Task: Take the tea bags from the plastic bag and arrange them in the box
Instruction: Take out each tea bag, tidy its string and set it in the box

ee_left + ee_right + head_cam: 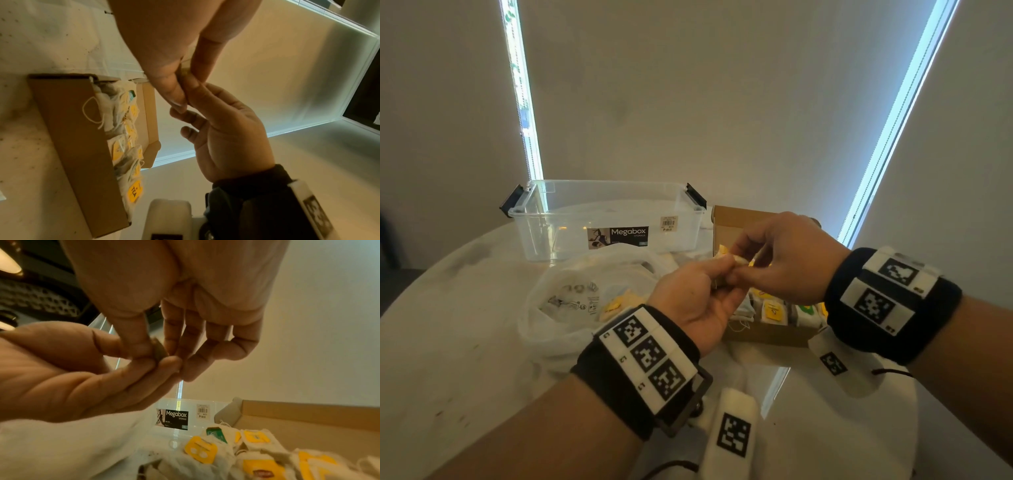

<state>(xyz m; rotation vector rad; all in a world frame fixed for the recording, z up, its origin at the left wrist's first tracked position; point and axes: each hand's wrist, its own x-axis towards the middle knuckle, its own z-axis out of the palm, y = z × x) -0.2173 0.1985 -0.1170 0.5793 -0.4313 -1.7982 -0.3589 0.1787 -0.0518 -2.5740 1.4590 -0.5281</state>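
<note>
Both hands meet just above the open cardboard box [767, 335]. My left hand [724, 274] and my right hand [744, 269] each pinch the same small pale tea bag [733, 259] between thumb and fingertips. That tea bag [158, 349] is mostly hidden by the fingers [174, 91]. Several tea bags [774, 310] with yellow and green tags lie packed in the box [82, 146], and they fill the bottom of the right wrist view [257, 451]. The crumpled white plastic bag [571, 308] lies left of the box, with a yellow-tagged tea bag [615, 303] inside.
A clear lidless Megabox storage container [606, 219] stands behind the plastic bag, close to the box's left end. Everything sits on a round white table [465, 308] whose edge curves near me. A wall with window blinds rises behind.
</note>
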